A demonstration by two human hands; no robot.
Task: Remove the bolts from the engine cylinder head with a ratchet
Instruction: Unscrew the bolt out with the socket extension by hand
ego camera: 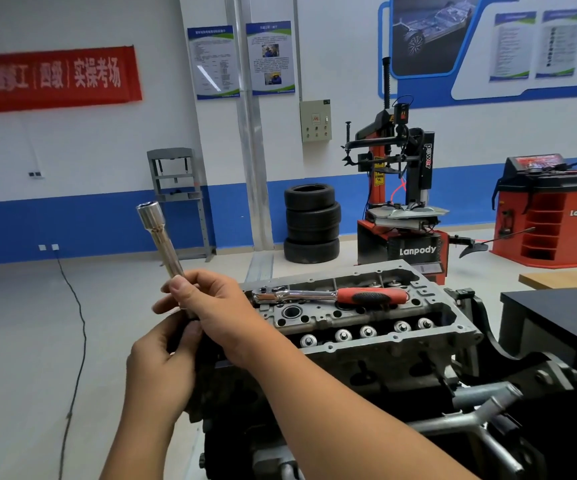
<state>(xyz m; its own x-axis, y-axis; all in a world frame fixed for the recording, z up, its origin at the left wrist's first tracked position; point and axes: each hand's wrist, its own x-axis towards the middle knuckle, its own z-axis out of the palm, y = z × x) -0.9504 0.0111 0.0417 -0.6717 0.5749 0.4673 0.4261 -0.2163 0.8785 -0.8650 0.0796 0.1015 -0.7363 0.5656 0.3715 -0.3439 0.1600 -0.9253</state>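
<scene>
A long chrome socket extension (159,237) with a socket at its top points up and to the left, held in the air left of the engine. My right hand (217,310) grips its shaft, and my left hand (162,368) pinches its dark lower end just below. The grey cylinder head (366,327) sits on a stand, with a row of round valve caps along its near side. A ratchet (332,295) with a red and black handle lies flat on top of the head, touched by neither hand.
A black table (557,317) stands to the right of the engine. Behind are stacked tyres (311,223), a tyre changer (401,202) and a red wheel balancer (550,216). A black cable (75,327) runs across the floor at the left.
</scene>
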